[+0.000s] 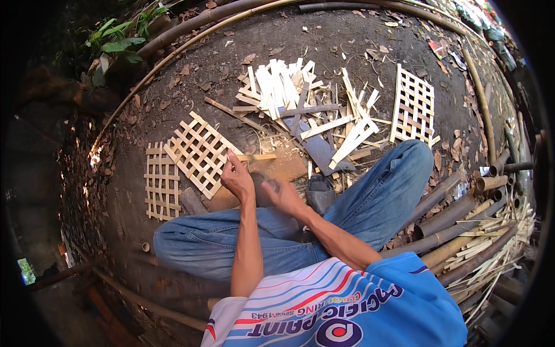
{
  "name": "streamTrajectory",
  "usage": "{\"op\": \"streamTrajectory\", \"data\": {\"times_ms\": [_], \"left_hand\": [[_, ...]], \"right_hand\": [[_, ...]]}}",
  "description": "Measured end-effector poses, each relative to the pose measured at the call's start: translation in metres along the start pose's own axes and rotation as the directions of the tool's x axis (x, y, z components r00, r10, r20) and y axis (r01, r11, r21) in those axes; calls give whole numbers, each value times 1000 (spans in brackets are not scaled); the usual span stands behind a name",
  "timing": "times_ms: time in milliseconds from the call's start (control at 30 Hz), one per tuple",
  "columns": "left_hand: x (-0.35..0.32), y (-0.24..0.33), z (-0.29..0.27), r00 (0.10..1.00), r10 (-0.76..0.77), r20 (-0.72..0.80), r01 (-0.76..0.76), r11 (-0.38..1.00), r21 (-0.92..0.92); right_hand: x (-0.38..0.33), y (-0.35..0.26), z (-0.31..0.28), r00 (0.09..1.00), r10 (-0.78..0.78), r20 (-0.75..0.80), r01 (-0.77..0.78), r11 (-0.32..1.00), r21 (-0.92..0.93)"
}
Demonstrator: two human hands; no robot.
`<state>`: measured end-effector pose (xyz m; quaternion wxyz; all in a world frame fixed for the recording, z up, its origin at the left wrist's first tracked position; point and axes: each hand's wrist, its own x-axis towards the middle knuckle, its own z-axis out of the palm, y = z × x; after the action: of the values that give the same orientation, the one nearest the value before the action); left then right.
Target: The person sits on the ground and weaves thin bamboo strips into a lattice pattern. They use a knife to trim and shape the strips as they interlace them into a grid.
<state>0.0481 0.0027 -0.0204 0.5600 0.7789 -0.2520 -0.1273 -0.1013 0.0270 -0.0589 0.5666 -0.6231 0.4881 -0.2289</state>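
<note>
Near the middle of the frame, the left hand (237, 176) fingers pinch a thin bamboo strip (257, 157) flat on a wood block (286, 168) to steady it, while the right hand (281, 194) fingers wrap a dark tool (263, 184).

Pale, matt split-bamboo strip (254, 157) pinched in my left hand (237, 178); lattice panels (199, 153) of the same dry, raw wood. Dull grey metal blade (315, 144) on rough dark earth (347, 46). Faded blue denim (376, 202).

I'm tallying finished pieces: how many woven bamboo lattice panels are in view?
3: one lattice panel far left, one overlapping it beside the left hand, one upper right. More may hide under the strips.
</note>
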Motion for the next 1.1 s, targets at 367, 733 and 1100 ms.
{"op": "streamTrajectory", "data": {"times_ms": [367,733,1100], "left_hand": [[-8,-8,-11,992,-127,3,127,988,-85],[2,1,-5,996,-57,70,57,998,5],[2,-8,-5,982,-181,50,188,963,-192]], "right_hand": [[-1,2,-10,993,109,48,-104,990,-93],[-6,16,-10,982,183,45,-171,966,-195],[-2,36,-11,959,278,59,-257,938,-234]]}}
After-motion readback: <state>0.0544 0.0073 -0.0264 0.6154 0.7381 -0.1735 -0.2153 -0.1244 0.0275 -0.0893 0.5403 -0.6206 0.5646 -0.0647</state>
